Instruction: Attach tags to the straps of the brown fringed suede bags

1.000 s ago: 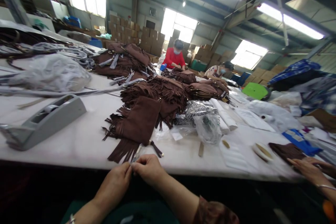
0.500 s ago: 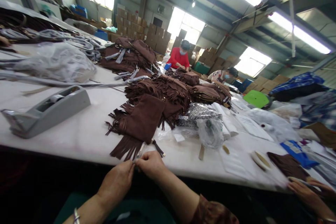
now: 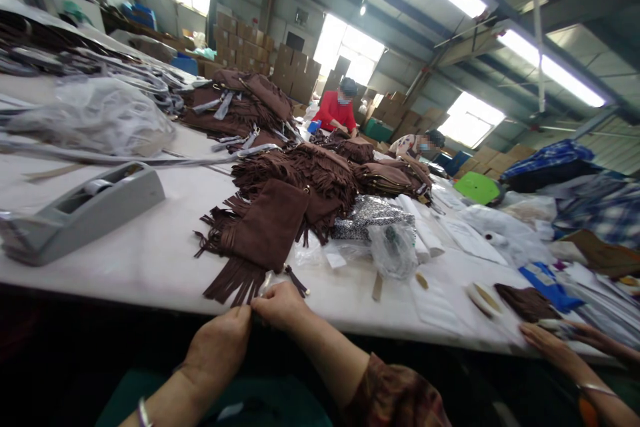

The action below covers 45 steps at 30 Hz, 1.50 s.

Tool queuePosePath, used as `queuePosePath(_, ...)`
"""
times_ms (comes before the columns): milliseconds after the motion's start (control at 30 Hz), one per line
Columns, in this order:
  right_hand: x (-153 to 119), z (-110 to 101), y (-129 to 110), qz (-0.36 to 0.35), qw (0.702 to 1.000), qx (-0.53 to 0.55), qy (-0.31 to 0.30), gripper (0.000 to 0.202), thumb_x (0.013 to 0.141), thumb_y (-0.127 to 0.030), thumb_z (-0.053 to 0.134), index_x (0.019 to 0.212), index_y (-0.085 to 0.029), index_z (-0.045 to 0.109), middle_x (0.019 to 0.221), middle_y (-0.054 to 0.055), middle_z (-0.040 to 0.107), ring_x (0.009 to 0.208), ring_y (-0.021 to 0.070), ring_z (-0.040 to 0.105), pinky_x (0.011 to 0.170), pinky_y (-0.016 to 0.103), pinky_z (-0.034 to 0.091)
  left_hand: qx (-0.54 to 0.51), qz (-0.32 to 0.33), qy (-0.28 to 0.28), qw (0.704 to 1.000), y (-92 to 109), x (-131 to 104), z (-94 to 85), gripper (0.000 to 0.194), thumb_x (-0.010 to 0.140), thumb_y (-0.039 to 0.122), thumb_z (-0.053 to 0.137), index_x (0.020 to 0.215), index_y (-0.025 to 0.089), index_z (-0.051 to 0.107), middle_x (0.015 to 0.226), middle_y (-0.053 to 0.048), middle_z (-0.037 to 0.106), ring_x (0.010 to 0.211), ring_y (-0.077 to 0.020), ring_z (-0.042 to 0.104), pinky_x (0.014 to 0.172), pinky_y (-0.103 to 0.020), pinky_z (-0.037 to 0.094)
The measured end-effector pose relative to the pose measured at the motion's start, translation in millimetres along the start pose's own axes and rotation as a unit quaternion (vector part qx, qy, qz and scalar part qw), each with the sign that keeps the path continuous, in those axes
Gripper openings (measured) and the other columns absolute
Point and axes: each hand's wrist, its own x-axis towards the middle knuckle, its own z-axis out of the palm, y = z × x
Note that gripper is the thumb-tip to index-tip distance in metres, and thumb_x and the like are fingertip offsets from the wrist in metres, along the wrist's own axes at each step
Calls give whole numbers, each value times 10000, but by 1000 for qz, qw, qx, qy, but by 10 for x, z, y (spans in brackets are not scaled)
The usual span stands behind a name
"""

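My left hand [image 3: 220, 340] is closed in a pinch at the table's front edge, its fingertips against those of my right hand [image 3: 280, 307]. What the left fingers hold is hidden. My right hand is also closed, pinching a small piece of clear plastic [image 3: 269, 280] that sticks up past the fingers. Just beyond the hands lies a brown fringed bag [image 3: 270, 223], its fringe [image 3: 235, 281] spread towards the edge. Beside the right hand, a dark tassel pull [image 3: 297, 280] with a gold-coloured tip hangs over the tabletop.
A grey tape dispenser [image 3: 83, 210] stands at left, near crumpled clear plastic [image 3: 100, 117]. More brown bags [image 3: 240, 103] are piled behind. A patterned silvery packet [image 3: 373, 217] lies right of the bag. A co-worker's hands [image 3: 550, 340] touch brown fabric [image 3: 527, 301] at far right.
The view has shifted slightly, moving the scene left. My hands stay pinched together at the same spot by the bag. The co-worker's hands have moved left, closer to the brown fabric.
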Motion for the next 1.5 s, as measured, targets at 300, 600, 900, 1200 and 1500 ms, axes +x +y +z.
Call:
queuePosePath(300,-215,-78,58,39,976,213,-38,110,698,-111,638,613,-160,689,522,-25,608,365,67,409,359,190,292,-214,-43,14,976,-68,52,-142,331,970,227,344,775,191,609,767,-77,683,713,-214,631,666,-315,386)
queuePosePath(600,-271,75,127,38,955,294,-5,74,680,-101,620,632,-136,664,503,-38,586,368,55,394,369,184,283,-462,-152,-85,869,-81,130,-67,413,833,562,437,629,213,522,434,55,391,373,-125,361,402,-241,276)
queuePosePath(900,-286,49,126,28,933,358,-8,126,643,-226,739,665,-135,655,494,-45,567,401,58,405,409,195,296,-676,-189,-106,704,-67,58,-167,509,685,620,742,818,138,652,577,49,525,421,-49,364,386,-144,300)
queuePosePath(1200,-245,157,155,30,895,446,-12,367,538,-356,858,689,-141,603,529,-40,574,431,61,434,447,206,298,-824,-293,-150,462,-44,29,-125,158,914,258,625,846,116,637,569,77,459,371,-10,377,359,-95,299)
queuePosePath(1500,-222,354,193,-1,836,549,-2,446,495,-412,892,731,-127,642,554,-20,588,459,73,476,458,197,354,-872,-344,-182,297,133,13,-291,427,1049,334,314,759,136,557,522,92,353,282,-8,333,301,-101,233)
